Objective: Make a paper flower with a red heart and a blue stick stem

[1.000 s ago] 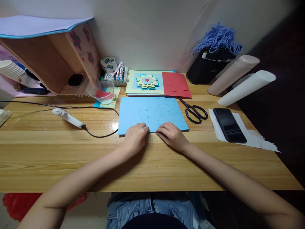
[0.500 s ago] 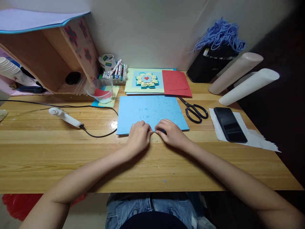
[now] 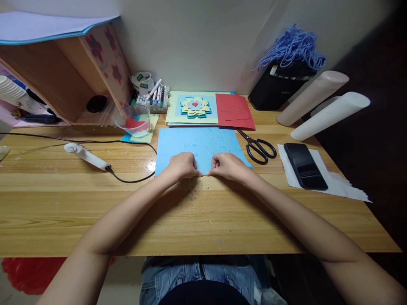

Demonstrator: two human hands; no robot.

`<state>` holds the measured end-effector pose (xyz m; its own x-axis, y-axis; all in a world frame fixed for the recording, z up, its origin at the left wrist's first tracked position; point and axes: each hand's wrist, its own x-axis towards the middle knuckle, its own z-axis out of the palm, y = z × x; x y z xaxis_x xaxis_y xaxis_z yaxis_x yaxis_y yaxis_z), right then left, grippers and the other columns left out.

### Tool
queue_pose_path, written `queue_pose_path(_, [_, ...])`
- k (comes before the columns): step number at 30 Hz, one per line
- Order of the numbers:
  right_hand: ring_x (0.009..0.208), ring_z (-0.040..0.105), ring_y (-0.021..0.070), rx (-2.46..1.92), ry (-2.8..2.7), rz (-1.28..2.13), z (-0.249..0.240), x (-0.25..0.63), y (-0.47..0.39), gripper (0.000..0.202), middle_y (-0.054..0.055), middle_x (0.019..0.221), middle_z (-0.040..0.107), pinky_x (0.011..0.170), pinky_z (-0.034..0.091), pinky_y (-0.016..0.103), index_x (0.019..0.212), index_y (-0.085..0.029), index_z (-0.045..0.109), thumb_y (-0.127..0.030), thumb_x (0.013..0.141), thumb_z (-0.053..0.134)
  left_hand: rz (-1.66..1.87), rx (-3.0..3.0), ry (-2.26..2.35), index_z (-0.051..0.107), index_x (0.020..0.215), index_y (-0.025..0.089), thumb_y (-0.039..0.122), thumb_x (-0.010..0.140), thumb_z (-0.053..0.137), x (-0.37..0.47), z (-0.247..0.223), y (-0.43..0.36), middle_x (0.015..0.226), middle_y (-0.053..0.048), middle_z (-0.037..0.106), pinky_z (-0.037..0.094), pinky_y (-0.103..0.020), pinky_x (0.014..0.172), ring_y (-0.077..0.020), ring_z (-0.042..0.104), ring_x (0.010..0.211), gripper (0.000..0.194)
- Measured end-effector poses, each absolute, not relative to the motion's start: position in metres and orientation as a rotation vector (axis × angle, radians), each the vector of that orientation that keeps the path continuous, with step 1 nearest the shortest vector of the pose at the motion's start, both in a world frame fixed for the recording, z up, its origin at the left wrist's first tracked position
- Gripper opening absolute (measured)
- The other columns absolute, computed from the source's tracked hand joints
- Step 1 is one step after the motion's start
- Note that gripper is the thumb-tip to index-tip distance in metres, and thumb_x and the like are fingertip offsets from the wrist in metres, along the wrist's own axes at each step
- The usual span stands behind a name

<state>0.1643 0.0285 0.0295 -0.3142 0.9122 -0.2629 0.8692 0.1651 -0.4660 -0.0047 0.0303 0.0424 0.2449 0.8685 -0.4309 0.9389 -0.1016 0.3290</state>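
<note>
A blue sheet with faint marks lies on the wooden table in front of me. My left hand is closed, its thumb and fingers pinching the sheet's near edge left of the middle. Just to the right, my right hand pinches the same edge, thumb tip close to the left one. That near edge looks slightly raised. Small dark crumbs are scattered on the wood below the hands. Black-handled scissors lie against the right side of the sheet.
Behind are a layered paper flower, a red card and markers. At left stand a plastic cup, a white corded tool and an open box. A phone and paper rolls are at right.
Both hands have turned with knuckles higher and now sit slightly further up over the sheet. The sheet's near edge has lifted a little, and more crumbs show on the table below it.
</note>
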Motion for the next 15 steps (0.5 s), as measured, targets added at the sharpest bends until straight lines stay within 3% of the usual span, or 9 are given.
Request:
queue_pose_path(4, [0.057, 0.051, 0.0129, -1.690, -2.333, 0.884, 0.021, 0.171, 0.027, 0.026, -0.001, 0.060, 0.059, 0.049, 0.031, 0.023, 0.060, -0.020, 0.056, -0.041, 0.063, 0.070, -0.165, 2.030, 1.656, 0.063, 0.072, 0.020, 0.046, 0.054, 0.072, -0.007, 0.043, 0.035, 0.082, -0.004, 0.068, 0.039, -0.027, 0.060, -0.0214, 0.060, 0.077, 0.033])
queue_pose_path(8, [0.073, 0.052, 0.0157, -1.288, -2.399, 0.740, 0.015, 0.182, 0.012, 0.015, 0.001, 0.073, 0.060, 0.066, 0.039, 0.026, 0.070, -0.019, 0.058, -0.032, 0.076, 0.062, -0.057, 2.030, 1.626, 0.062, 0.074, 0.021, 0.043, 0.059, 0.071, -0.010, 0.038, 0.026, 0.078, -0.001, 0.067, 0.038, -0.025, 0.059, -0.0188, 0.059, 0.075, 0.028])
queue_pose_path(13, [0.084, 0.049, 0.0187, -1.117, -2.367, 0.521, 0.010, 0.202, -0.009, 0.008, 0.005, 0.084, 0.059, 0.077, 0.040, 0.032, 0.080, -0.019, 0.058, -0.020, 0.084, 0.052, 0.191, 2.206, 1.522, 0.063, 0.078, 0.022, 0.024, 0.074, 0.059, -0.006, 0.031, 0.000, 0.081, 0.000, 0.066, 0.038, -0.026, 0.063, -0.0161, 0.058, 0.077, 0.006])
queue_pose_path(15, [0.084, 0.049, 0.0195, -1.126, -2.350, 0.474, 0.008, 0.207, -0.014, 0.010, 0.006, 0.083, 0.059, 0.076, 0.040, 0.033, 0.082, -0.020, 0.059, -0.019, 0.085, 0.049, 0.232, 2.299, 1.494, 0.063, 0.082, 0.022, 0.016, 0.077, 0.053, 0.000, 0.031, -0.010, 0.086, -0.002, 0.064, 0.038, -0.027, 0.068, -0.0170, 0.057, 0.082, 0.013])
